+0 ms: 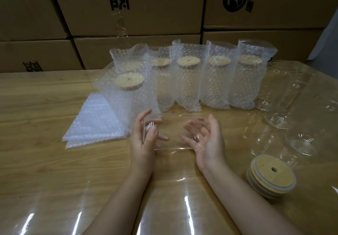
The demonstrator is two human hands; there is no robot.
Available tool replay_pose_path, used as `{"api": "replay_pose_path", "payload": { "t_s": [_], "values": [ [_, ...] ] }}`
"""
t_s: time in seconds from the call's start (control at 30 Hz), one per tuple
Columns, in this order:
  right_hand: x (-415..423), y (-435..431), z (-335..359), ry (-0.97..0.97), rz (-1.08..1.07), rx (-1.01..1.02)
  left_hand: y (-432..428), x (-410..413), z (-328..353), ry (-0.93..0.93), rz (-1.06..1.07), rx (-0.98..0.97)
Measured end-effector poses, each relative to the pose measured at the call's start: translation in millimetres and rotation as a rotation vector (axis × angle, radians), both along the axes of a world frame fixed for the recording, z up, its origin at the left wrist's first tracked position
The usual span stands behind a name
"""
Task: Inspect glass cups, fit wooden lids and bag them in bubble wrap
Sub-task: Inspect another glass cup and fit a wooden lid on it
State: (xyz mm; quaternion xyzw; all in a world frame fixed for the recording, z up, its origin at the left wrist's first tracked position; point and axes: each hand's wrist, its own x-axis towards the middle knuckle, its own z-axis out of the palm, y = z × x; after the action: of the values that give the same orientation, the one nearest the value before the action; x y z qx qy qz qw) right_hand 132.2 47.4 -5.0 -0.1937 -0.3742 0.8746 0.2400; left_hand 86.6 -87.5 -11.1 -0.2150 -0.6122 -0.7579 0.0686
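Both forearms enter from 6 o'clock and converge over the middle of the table [45, 125]. The left hand [144, 139] stands on edge, palm facing 3 o'clock, index finger raised toward 12 and the other fingers bent round the far side of the glass cup [173, 134], where they show through the wall. The thumb lies on the near side. The right hand [208, 141] faces it, palm turned up and toward 9 o'clock, its spread fingers loosely curved about the cup's other end. Each hand therefore has hold of one end, neither closed tight.

The cup is held on its side at frame centre, just above the tabletop. Its long axis runs 9 to 3 o'clock, level. Which end is the mouth cannot be told through the clear glass. It carries no lid.

At 12 o'clock from the cup, a row of bagged cups [188, 85] stands upright in bubble wrap, each with a wooden lid on; one more stands nearer at 11 o'clock. Flat bubble-wrap bags [95, 123] lie stacked at 9 to 10 o'clock, close to the left hand. Bare glasses [274, 88] stand at 2 to 3 o'clock. A short stack of wooden lids [270, 178], holes in their tops, sits at 4 o'clock, apart from the right wrist. A clear plastic sheet [182, 198] covers the near tabletop. Cardboard cartons [128, 6] form a wall behind.
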Motion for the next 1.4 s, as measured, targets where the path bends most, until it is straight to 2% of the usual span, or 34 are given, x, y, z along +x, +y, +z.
{"api": "replay_pose_path", "payload": {
  "t_s": [0.23, 0.37, 0.47, 0.6, 0.7, 0.83, 0.93, 1.0, 1.17, 1.3, 1.4],
  "values": [
    [-1.5, 5.5, 3.7, 0.03, -0.07, 0.139, 0.6, -1.4, 2.8, 0.005, -0.035, -0.004],
    [-2.5, 1.1, -1.8, 0.021, -0.084, 0.237, 0.3, 0.6, 1.7, 0.018, 0.021, 0.064],
    [-2.2, -2.2, -2.5, 0.064, -0.119, 0.27, 0.3, 3.7, 4.2, 0.123, 0.117, 0.006],
    [-1.8, -1.5, -0.4, -0.021, -0.119, 0.108, 1.5, 6.0, 4.2, 0.456, 0.268, -0.194],
    [-0.7, 0.3, 1.8, -0.111, -0.058, -0.063, 6.6, 9.3, 5.7, 0.685, 0.256, -0.315],
    [0.8, 5.3, 5.3, -0.081, -0.027, -0.152, 12.0, 12.1, 5.7, 0.748, 0.239, -0.383],
    [1.0, 4.9, 4.8, -0.076, -0.038, -0.14, 11.1, 10.5, 3.3, 0.664, 0.246, -0.339],
    [0.8, 4.2, 4.4, -0.063, -0.05, -0.128, 10.1, 9.4, 0.7, 0.543, 0.197, -0.255],
    [0.3, 9.6, 7.1, -0.026, -0.105, -0.059, 8.5, 8.7, 4.6, 0.075, -0.075, -0.059],
    [1.3, 12.3, 8.4, 0.021, -0.146, 0.083, 6.2, 1.6, 12.8, -0.403, -0.34, 0.075],
    [2.5, 12.9, 12.5, 0.063, -0.143, 0.159, 1.8, -2.4, 16.1, -0.575, -0.466, 0.088]
  ]
}}
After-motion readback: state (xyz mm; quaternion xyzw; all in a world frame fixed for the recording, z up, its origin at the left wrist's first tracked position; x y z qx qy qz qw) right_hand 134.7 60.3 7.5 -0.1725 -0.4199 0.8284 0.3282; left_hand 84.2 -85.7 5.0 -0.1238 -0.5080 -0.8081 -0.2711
